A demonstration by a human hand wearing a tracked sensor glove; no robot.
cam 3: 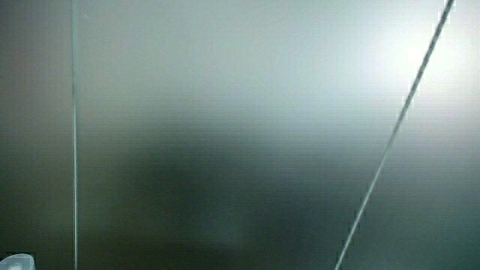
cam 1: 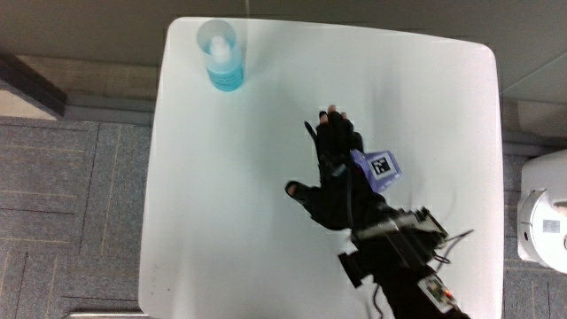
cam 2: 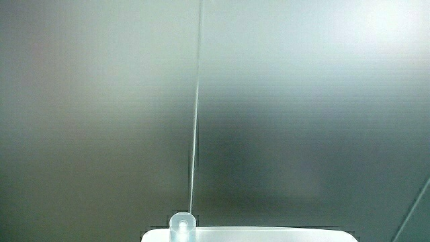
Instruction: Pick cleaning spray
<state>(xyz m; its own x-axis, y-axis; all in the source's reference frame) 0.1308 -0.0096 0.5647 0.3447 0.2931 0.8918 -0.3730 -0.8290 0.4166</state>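
The cleaning spray (cam 1: 221, 55) is a clear bottle of blue liquid with a clear cap, standing upright at a corner of the white table (cam 1: 221, 204), farther from the person than the hand. The gloved hand (cam 1: 326, 164) lies over the middle of the table, well apart from the bottle, with fingers stretched out, thumb spread and nothing held. The patterned cube (cam 1: 382, 168) sits on its back. Both side views show mostly a pale wall; only the bottle's cap (cam 2: 181, 225) (cam 3: 15, 261) and the table's edge (cam 2: 269, 234) peek in.
A black wrist unit with cables (cam 1: 399, 244) is strapped on the forearm near the table's edge closest to the person. A white device (cam 1: 542, 217) stands on the grey carpet beside the table.
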